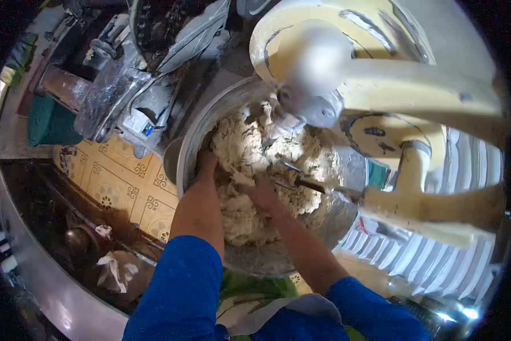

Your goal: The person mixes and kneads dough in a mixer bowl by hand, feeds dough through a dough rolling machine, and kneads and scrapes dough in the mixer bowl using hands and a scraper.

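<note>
A large mass of pale, lumpy dough fills much of a round metal mixing bowl. My left hand reaches down between the dough and the bowl's left wall, its fingers hidden by the dough. Near the middle of the bowl, my right hand is closed on a torn, ragged part of the dough; its fingertips are partly buried and blurred. Just right of that hand, a dark and metal mixer tool sticks into the dough from the machine side.
A cream mixer head with a metal hub hangs over the bowl's back. Its heavy arms extend right, above white ribbed material. To the left are dusty machinery, a green bin and a dark metal-edged trough.
</note>
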Motion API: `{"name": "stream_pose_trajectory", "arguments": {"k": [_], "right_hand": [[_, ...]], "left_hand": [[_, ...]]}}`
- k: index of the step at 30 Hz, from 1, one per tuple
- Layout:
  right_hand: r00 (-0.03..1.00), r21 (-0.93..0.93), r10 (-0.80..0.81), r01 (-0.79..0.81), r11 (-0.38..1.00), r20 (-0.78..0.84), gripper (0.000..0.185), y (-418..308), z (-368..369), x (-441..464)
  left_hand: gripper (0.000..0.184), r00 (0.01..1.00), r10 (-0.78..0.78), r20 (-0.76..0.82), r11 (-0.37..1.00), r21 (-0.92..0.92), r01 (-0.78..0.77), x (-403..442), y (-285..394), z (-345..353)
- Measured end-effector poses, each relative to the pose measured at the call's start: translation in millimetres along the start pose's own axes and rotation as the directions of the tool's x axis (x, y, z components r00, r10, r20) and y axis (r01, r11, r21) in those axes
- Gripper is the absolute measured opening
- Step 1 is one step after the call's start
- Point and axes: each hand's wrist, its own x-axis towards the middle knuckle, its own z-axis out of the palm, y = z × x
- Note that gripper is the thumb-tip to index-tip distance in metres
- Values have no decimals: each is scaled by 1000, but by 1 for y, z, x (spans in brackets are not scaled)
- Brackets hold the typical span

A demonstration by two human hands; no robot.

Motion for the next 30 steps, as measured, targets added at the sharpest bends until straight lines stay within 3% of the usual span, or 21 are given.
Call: {"name": "stream_pose_trajectory", "arguments": {"k": [1,2,4,7,10,11,12,13,14,15,16,17,19,21,22,24,25,27,28,29,30], "right_hand": [[991,-5,37,-36,999,125,70,0,-3,6],[965,-13,78,-77,997,252,71,-4,-6,7],[917,-35,135,-132,991,375,73,-15,-18,5],[794,119,267,-389,914,546,74,-51,-35,7],[848,207,97,-236,949,520,73,-26,-20,13],[861,251,6,-155,956,508,72,-21,-16,11],[856,252,-2,-150,956,517,72,-15,-13,12],[838,163,137,-259,952,529,70,-21,-17,17],[810,75,269,-358,931,521,69,-29,-25,24],[771,-10,394,-450,893,500,67,-31,-31,24],[779,-4,378,-434,901,501,67,-28,-34,20],[776,151,314,-460,875,547,67,-21,-35,17],[768,439,168,-514,737,617,66,1,-30,8],[774,472,80,-461,751,629,62,41,-14,14],[767,492,9,-421,762,642,59,63,-6,15],[764,522,-57,-382,762,643,55,84,-18,-5],[818,536,-132,-236,811,560,55,95,-28,-26],[874,512,-304,76,855,378,54,111,-45,-59],[879,515,-297,71,854,372,54,92,-71,-84],[876,268,-90,-46,962,474,50,44,-115,-121],[843,-1,138,-162,987,519,47,19,-141,-147]], "left_hand": [[41,999,34,-29,966,256,-25,56,-32,25],[41,999,25,-24,969,248,-18,50,-26,24],[43,997,8,82,998,-57,-3,35,-16,22],[46,976,37,214,879,-472,70,9,-5,19],[48,959,91,269,696,-706,132,-10,-8,20],[52,967,235,95,907,-378,-184,-18,-16,18],[55,906,424,-4,904,67,-423,-28,-24,16],[58,791,611,1,680,511,-526,-39,-29,13],[58,789,614,-11,679,517,-522,-42,-23,7],[61,902,423,79,895,116,-430,-41,-7,-6],[63,932,263,249,942,-277,-191,-38,9,-20],[66,873,172,457,809,-571,140,-42,21,-30],[66,823,279,494,799,-595,87,-30,11,-19],[67,659,481,578,764,-645,8,21,-19,30],[67,660,483,576,766,-643,1,-22,-1,22],[68,862,222,456,974,-59,-219,-130,39,24],[68,937,139,321,933,275,-232,-176,57,20],[64,900,269,343,847,360,-390,-263,88,14],[60,845,387,370,742,419,-523,-299,97,15],[57,769,495,405,612,466,-639,-328,105,21],[57,765,490,418,606,467,-643,-354,111,30]]}}
